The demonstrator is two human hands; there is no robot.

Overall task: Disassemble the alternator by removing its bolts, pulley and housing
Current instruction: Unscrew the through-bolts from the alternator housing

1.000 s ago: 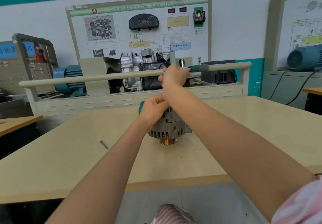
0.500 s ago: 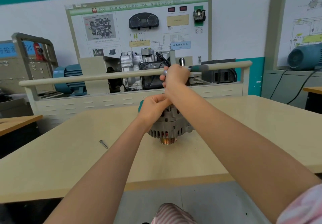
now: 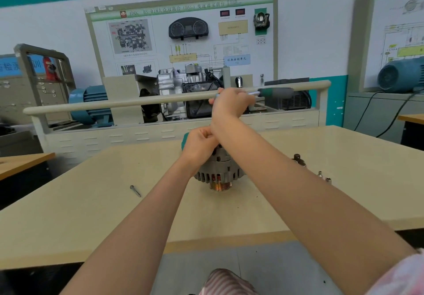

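I see the grey ribbed alternator [image 3: 218, 170] standing pulley-down on the worktop [image 3: 91, 214], its coppery pulley [image 3: 220, 185] facing me. One loose bolt [image 3: 135, 190] lies well apart to its left.

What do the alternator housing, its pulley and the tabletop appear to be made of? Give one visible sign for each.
Alternator housing: probably cast aluminium, matt grey with ribbed vent slots.
Pulley: metal, maybe plated steel, with a shiny coppery sheen and fine grooves.
Tabletop: likely laminated board, smooth pale beige with a darker edge band.
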